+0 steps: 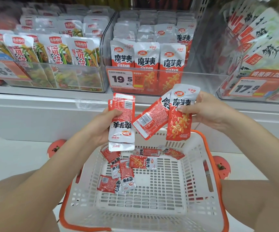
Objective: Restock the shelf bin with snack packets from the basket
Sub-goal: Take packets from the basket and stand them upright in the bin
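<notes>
I see glossy foil-like snack packets (pixel 179 114) pinched in my hands, slick and crinkled; below them a matt white plastic basket (pixel 152 198) with a smooth orange rim; beyond, a clear glossy plastic shelf bin (pixel 202 71)

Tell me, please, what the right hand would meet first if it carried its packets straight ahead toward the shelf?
Probably the clear front wall of the middle bin, above the right hand and its packets. Behind that wall stand matching red and white packets. Depth is hard to judge from one view.
</notes>
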{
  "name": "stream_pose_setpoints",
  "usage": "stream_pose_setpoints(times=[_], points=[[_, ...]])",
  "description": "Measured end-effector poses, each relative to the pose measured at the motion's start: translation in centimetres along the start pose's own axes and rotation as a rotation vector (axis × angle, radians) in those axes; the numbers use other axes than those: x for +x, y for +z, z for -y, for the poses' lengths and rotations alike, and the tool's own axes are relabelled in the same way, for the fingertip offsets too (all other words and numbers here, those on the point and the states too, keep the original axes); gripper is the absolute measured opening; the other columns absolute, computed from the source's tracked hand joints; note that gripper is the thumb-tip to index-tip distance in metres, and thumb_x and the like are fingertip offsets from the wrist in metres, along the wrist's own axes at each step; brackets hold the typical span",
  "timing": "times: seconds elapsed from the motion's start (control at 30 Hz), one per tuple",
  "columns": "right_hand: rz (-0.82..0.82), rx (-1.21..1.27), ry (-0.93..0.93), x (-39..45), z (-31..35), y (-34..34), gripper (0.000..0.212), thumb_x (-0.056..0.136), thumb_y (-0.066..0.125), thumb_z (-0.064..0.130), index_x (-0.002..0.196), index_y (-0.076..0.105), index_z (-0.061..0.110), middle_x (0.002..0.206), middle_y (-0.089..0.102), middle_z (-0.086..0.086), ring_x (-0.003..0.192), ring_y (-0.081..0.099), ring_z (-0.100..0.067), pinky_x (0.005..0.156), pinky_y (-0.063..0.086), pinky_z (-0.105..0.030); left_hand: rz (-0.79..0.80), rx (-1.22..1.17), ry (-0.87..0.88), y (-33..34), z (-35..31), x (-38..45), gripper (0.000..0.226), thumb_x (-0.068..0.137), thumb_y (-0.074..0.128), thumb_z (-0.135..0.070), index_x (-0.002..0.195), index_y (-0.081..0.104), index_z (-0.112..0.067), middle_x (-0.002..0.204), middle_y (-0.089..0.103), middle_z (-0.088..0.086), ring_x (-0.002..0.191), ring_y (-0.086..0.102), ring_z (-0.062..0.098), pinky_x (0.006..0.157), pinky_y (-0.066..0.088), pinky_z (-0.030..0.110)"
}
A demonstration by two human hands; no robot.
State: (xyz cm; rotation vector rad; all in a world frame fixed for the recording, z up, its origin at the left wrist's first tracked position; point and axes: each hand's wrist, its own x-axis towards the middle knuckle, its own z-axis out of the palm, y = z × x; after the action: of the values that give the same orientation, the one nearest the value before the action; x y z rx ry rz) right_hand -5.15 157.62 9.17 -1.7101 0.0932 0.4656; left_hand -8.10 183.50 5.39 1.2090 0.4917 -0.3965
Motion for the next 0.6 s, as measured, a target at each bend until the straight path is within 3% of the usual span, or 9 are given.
stream_pose_setpoints(times=[0.13,0.23,0.33,0.4,0.5,0.6], points=[[0.119,-0.021,-0.012,-0.3,0.4,1.4,0.034,0.086,0.061,-0.006,0.113,0.061,0.014,0.096,0.072,-0.002,0.082,0.069,-0.013,0.071,0.059,-0.029,0.129,-0.011,-0.01,1.1,0.4,-0.6,0.017,0.098,0.045,-0.009,0.109,0.053,-0.02,0.079,0.072,0.008,0.06,0.069,0.017,0.053,0.059,0.032],[0.134,-0.055,-0.01,-0.2,0.4,2.4,0.036,0.086,0.063,-0.004,0.118,0.06,0.011,0.102,0.071,-0.005,0.086,0.068,-0.016,0.076,0.057,-0.033,0.198,-0.028,-0.06,1.9,0.6,-1.1,0.01,0.096,0.048,-0.016,0.102,0.056,-0.014,0.08,0.071,0.009,0.062,0.068,0.019,0.058,0.058,0.031],[0.112,-0.034,0.001,-0.1,0.3,3.2,0.04,0.083,0.066,-0.003,0.12,0.06,0.012,0.106,0.071,-0.007,0.088,0.068,-0.018,0.075,0.058,-0.035,0.275,-0.087,-0.132,2.3,0.9,-1.3,0.028,0.081,0.062,-0.028,0.1,0.061,-0.009,0.091,0.07,0.013,0.075,0.069,0.025,0.068,0.058,0.039],[0.045,0.01,0.014,0.0,0.2,3.5,0.04,0.082,0.067,-0.004,0.118,0.06,0.012,0.101,0.072,-0.007,0.083,0.069,-0.018,0.071,0.059,-0.035,0.274,-0.148,-0.121,2.4,1.1,-1.3,0.032,0.08,0.062,-0.034,0.101,0.063,-0.01,0.092,0.071,0.014,0.075,0.069,0.027,0.068,0.058,0.04],[-0.093,0.267,0.136,-0.2,-0.2,4.1,0.034,0.085,0.062,-0.008,0.114,0.058,0.008,0.085,0.07,-0.005,0.068,0.067,-0.013,0.055,0.058,-0.028,0.224,-0.342,-0.047,2.1,1.5,-0.5,0.038,0.088,0.055,-0.046,0.102,0.066,-0.013,0.095,0.073,0.012,0.077,0.07,0.025,0.076,0.057,0.039],[-0.111,0.588,0.316,-1.0,-1.1,5.3,0.017,0.087,0.058,-0.006,0.101,0.053,0.003,0.081,0.067,-0.009,0.059,0.068,-0.013,0.048,0.056,-0.025,0.216,-0.448,0.031,2.0,1.7,-0.1,0.051,0.073,0.064,-0.052,0.108,0.064,-0.015,0.099,0.07,0.008,0.081,0.066,0.021,0.074,0.057,0.035]])
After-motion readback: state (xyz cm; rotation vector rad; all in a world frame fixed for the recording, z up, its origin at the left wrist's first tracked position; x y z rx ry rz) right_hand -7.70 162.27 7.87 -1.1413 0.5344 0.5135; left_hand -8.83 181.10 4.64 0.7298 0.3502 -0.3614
